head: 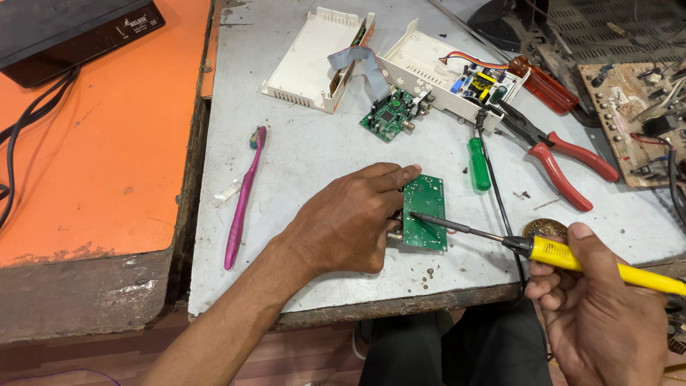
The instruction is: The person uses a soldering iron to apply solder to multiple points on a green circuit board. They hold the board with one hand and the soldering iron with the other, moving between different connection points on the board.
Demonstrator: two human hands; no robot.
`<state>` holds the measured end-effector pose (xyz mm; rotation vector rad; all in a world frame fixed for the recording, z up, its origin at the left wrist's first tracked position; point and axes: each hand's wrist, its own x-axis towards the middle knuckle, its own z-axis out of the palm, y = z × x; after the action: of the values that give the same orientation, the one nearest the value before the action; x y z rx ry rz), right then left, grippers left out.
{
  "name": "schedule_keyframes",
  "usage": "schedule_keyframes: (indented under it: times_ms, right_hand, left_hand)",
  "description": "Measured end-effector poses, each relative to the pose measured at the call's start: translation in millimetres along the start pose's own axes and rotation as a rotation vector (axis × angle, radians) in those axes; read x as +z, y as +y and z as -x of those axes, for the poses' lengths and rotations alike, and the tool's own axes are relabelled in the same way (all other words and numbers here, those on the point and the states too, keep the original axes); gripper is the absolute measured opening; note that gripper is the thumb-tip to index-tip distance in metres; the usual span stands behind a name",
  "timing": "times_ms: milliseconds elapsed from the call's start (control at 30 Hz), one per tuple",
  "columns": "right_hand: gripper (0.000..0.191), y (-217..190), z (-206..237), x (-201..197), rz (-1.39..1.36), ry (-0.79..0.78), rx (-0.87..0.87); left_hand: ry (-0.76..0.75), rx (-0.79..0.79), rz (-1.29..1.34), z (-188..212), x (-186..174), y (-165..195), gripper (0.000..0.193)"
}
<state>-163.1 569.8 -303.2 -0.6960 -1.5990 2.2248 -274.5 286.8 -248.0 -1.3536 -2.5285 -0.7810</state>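
The circuit board (424, 211) lies on the table (300, 164) near its front edge. Left of it lies a toothbrush (243, 196); behind it the opened casing (321, 57); to the right a screwdriver (479, 164) and pliers (564, 161).

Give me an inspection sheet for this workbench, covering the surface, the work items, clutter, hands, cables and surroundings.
Surface: grey bench top, scuffed, with small specks near the front edge.
Job's things: small green circuit board lying flat; yellow-handled soldering iron with its tip on the board.
Clutter: pink toothbrush, red-handled pliers, green-handled screwdriver, opened white plastic case, second green board, round tin.
Hands: left hand steadies the board; right hand grips the iron.
Cables: grey ribbon cable between case halves; black cords on the orange top.
Surroundings: orange table with black box; another bare circuit board at right.
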Motion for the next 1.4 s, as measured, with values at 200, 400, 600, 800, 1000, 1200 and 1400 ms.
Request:
schedule_keyframes:
  times_ms: [200,400,600,800,1000,1200,1400]
  right_hand:
    - [0.031,7.5,-4.1,-8.2,-0.003,-0.038,0.015]
    - [0.030,-0.4,7.0,-4.9,0.153,0.013,-0.096]
    - [0.031,-40.1,30.0,-1.7,0.443,0.013,-0.224]
    - [0.028,-82.2,64.1,6.3,0.627,-0.056,-0.336]
    - [0.024,-116.1,91.9,3.6,0.788,-0.115,-0.445]
    - [0.020,-130.7,109.5,1.2,0.762,-0.197,-0.498]
    - [0.021,-142.0,120.2,8.4,0.701,-0.087,-0.456]
  left_hand:
    - [0.000,-0.001,0.007,0.4,9.0,-0.9,0.007]
    - [-0.004,-0.004,0.007,0.1,14.4,3.2,0.006]
    - [0.024,0.021,0.009,-6.9,10.5,21.5,0.006]
    - [0.004,-0.009,0.024,-6.9,-4.3,46.6,0.005]
    - [0.002,-0.007,-0.018,-13.4,-20.3,71.3,0.013]
    - [0.005,-0.050,0.089,-6.1,-50.0,86.5,0.014]
    - [-0.004,-0.093,0.109,-9.4,-72.3,95.9,0.012]
